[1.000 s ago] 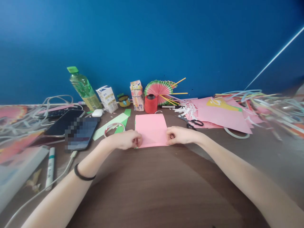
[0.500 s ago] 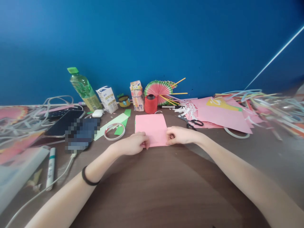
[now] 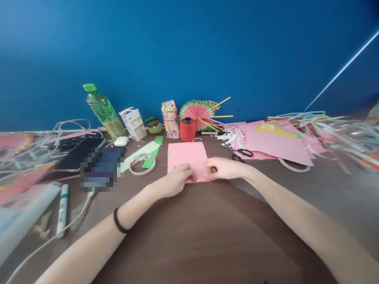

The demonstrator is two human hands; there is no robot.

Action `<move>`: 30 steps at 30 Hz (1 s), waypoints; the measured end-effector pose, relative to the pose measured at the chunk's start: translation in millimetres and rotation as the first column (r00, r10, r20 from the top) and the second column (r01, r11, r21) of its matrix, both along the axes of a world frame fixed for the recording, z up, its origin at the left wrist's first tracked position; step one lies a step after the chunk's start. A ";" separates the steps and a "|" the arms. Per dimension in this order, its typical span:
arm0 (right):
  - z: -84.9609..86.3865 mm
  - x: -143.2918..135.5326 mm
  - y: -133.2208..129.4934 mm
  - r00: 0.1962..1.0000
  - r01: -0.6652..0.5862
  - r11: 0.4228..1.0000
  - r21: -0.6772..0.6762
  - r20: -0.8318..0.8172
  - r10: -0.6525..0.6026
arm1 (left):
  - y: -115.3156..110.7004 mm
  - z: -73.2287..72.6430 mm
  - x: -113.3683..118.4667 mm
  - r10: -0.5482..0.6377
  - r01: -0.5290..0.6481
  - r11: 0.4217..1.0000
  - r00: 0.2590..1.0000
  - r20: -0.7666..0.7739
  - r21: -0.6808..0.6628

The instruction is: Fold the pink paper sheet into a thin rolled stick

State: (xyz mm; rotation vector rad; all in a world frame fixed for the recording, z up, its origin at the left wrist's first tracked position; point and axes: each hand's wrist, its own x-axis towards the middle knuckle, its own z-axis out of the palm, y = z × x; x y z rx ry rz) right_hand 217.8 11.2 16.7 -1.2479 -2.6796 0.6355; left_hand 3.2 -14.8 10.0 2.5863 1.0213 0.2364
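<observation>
A piece of pink paper (image 3: 187, 153) lies flat on the brown table in front of me, with a thin green edge along its left side. With curled fingers, my left hand (image 3: 174, 180) grips the paper's near edge, left of its middle. My right hand (image 3: 223, 169) pinches the near right corner, thumb and forefinger bent together. A red spool of thread (image 3: 188, 131) stands just behind the paper. Black-handled scissors (image 3: 242, 153) lie beyond my right hand, and a roll of tape (image 3: 142, 172) rests to the left of the paper.
Green paper strips (image 3: 139, 154), a phone (image 3: 103, 167) on a cable and a marker (image 3: 62, 211) lie at the left. Along the blue wall stand a bottle (image 3: 105, 112), cartons (image 3: 133, 124) and a folded paper fan (image 3: 197, 110). Pink sheets (image 3: 275, 144) and paper strips fill the right.
My left hand has slid right along the paper's near edge, closer to my right hand. My right hand stays at the corner, and the paper has hardly moved.
</observation>
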 end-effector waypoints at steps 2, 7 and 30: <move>-1.2 1.0 -0.4 1.000 0.009 1.000 0.014 -0.020 -0.009 | -0.3 1.7 -0.3 -0.010 0.010 1.000 1.000 -0.005 -0.004; -2.6 2.0 -1.5 0.996 -0.008 1.000 0.017 -0.090 0.010 | 1.3 10.0 -5.0 -0.018 0.016 0.999 0.999 -0.047 -0.029; 3.3 -1.0 -11.6 0.995 -0.098 0.979 0.180 0.018 0.097 | 1.1 46.5 -30.0 0.137 -0.094 0.985 0.939 -0.315 0.147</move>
